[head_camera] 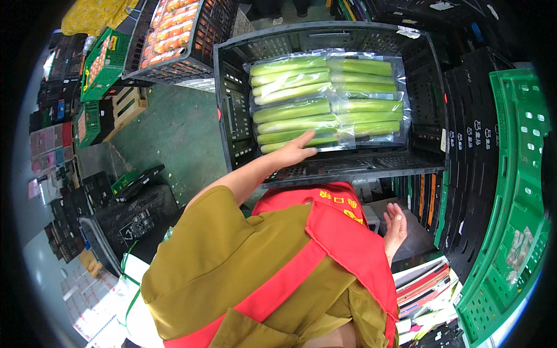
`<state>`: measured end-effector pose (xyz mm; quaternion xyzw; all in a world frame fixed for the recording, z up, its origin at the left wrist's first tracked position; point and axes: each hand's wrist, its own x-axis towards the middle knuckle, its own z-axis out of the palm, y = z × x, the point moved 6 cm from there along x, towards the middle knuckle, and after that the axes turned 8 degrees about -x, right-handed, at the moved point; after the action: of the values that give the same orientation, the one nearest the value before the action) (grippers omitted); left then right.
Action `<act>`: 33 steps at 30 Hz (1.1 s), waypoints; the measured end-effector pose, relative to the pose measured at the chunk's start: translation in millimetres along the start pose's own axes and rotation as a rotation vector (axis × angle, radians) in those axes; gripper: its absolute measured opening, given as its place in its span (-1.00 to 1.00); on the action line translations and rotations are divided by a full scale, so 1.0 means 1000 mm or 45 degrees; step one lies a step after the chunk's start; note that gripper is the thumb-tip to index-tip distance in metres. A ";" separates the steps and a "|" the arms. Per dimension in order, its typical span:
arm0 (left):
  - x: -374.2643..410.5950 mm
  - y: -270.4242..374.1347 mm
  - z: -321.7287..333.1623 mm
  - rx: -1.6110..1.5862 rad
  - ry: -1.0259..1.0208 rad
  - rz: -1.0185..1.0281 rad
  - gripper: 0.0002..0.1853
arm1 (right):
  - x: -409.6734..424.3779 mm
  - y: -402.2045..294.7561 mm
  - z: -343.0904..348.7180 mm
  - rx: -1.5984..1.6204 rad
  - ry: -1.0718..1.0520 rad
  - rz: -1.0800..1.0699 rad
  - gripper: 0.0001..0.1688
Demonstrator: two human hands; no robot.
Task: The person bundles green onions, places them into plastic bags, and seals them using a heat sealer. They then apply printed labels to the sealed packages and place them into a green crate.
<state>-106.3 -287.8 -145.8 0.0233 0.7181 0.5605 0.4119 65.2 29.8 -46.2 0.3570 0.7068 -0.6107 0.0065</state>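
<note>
Clear plastic packs of trimmed green stalks, which look like leeks [290, 110], lie side by side in a black plastic crate [330, 177] in front of me. More packs [367, 79] fill the crate's right part, overlapping the left ones at their middle. Over the near edge of the lower left pack reaches my left hand [298, 148], fingers spread and holding nothing; whether its fingertips touch the film is hard to tell. My right hand [395, 227] is raised beside my body, below the crate's near right corner. It is empty, with its fingers extended.
A black crate of packed tomatoes [172, 32] stands at the far left. Stacked folded black crates [472, 143] and a green crate [518, 209] rise on the right. A black bin [135, 222] stands left of me on the green floor [178, 126].
</note>
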 end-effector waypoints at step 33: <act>-0.092 0.222 0.058 -0.003 -0.882 0.058 -0.39 | -0.135 -0.439 -0.255 -0.867 -0.226 -1.130 -0.67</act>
<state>-104.8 -205.2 87.6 0.2275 0.5344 0.5292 0.6186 49.5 184.3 456.1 -0.0492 0.9430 -0.3201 -0.0768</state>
